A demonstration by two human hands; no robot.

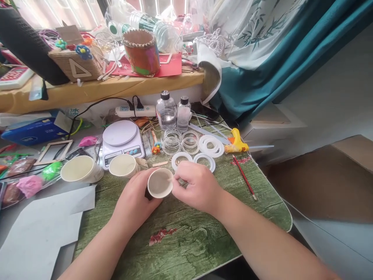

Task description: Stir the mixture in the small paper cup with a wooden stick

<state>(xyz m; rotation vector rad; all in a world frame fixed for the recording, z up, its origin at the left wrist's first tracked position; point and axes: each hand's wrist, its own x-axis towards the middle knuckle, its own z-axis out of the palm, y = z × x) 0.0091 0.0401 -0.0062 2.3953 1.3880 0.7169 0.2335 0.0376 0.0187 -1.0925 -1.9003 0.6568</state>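
My left hand (135,202) is wrapped round a small white paper cup (160,183), held over the green table with its mouth turned toward me. My right hand (195,186) is closed in a pinch at the cup's right rim. Something pale shows at its fingertips inside the rim, too small to make out. Just left of the held cup stand a second paper cup (124,166) and a larger paper cup (80,170). Beyond my right hand lie white silicone ring molds (211,146) and clear rings (171,142).
A kitchen scale (122,142) stands behind the cups, with two clear bottles (166,111) to its right. A yellow glue gun (237,142) and a red pencil (244,177) lie at the right. Grey-white paper sheets (43,225) cover the left side. A cluttered ledge (180,81) runs behind.
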